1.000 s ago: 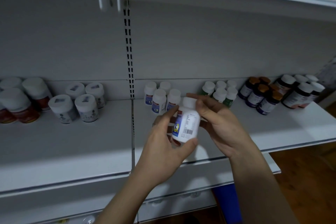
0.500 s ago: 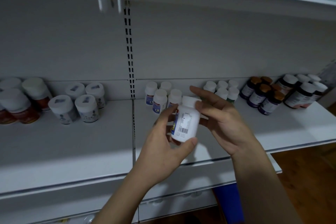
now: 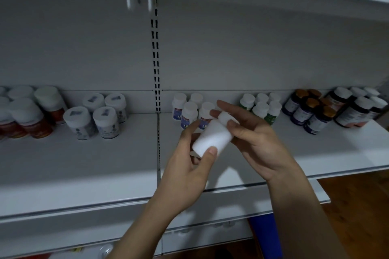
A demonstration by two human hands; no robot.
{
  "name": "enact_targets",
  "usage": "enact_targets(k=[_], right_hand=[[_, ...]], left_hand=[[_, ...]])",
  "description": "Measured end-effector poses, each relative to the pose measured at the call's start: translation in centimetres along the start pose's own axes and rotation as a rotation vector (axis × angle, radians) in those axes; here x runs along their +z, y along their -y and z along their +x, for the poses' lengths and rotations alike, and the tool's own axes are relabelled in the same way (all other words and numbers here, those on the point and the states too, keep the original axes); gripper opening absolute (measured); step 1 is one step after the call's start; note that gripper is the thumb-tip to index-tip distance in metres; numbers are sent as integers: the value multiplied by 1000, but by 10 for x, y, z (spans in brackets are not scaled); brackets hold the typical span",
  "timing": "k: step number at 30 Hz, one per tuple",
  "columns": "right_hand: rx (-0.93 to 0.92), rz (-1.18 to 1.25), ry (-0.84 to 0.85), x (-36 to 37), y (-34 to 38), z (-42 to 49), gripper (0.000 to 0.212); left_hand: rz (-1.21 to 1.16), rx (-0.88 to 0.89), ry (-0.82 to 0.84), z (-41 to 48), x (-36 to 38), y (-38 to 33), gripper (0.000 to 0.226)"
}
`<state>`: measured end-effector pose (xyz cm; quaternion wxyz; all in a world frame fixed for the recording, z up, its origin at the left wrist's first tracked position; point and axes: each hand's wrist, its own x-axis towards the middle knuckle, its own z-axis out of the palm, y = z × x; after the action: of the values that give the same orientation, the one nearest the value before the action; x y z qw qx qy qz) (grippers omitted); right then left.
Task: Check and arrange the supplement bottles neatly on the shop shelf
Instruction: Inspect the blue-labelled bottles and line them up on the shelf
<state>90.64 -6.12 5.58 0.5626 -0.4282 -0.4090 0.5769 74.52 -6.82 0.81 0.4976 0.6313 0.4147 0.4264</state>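
Now gripping with left hand (image 3: pixel 189 166), fingers curled round base of white bottle (image 3: pixel 212 134), thumb at lower edge; pinching cap end with right hand (image 3: pixel 252 139). Held tilted, cap up-right, blank side to camera, over shelf (image 3: pixel 105 164), before blue-labelled bottles (image 3: pixel 189 112).

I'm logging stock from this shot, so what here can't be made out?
Head view:
White bottle: label unseen, facing away or washed out; left hand and right hand cover its ends.
Blue-labelled bottles: print too small, blurred.
Red-labelled bottles: cut by left edge.
Lower shelf: contents hidden by shelf above.
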Motion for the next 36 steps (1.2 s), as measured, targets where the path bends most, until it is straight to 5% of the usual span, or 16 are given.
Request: enact_targets(k=[6, 13, 20, 26, 36], right_hand=[[-24, 24, -14, 1, 2, -3, 40], [-43, -175, -187, 11, -4, -1, 54], [-40, -162, -37, -1, -1, -6, 37], [-175, -449, 230, -1, 0, -17, 52], [-130, -502, -138, 7, -5, -10, 25]], left_hand=[[-119, -11, 21, -2, 0, -1, 47], [199, 27, 26, 0, 5, -3, 58], [44, -9, 51, -1, 5, 0, 56], [55, -3, -34, 3, -2, 4, 52], [48, -22, 26, 3, 3, 4, 55]])
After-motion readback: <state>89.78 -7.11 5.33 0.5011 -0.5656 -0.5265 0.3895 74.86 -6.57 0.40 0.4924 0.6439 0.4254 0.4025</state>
